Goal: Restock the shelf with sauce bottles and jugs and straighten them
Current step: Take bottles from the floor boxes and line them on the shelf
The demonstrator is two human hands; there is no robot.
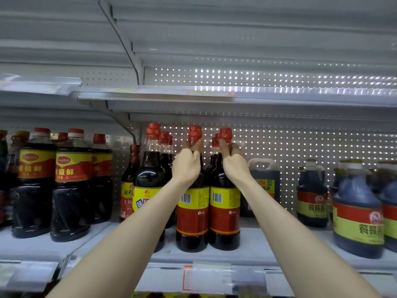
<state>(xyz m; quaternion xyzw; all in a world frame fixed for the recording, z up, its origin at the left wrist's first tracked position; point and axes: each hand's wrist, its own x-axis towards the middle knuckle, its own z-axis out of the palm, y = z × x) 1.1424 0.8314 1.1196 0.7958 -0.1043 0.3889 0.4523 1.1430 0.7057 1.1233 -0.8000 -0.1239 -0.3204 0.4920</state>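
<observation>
Supermarket shelf (257, 241) with a perforated back panel: each hand holds one upright sauce bottle by the neck, near the front edge.
The left hand (187, 164) pinches the left bottle (192, 214) just under its red cap, and the right hand (234, 162) grips the right bottle (224, 214) likewise. Both show barcodes outward, so they probably need turning: twist each on its base without lifting, and avoid knocking the bottles behind (215, 141).

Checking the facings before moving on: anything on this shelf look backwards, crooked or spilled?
Yes: the left bottle in the left hand and right bottle in the right hand show barcodes outward, unlike the front-facing bottle beside them. All upright, no spill.
</observation>
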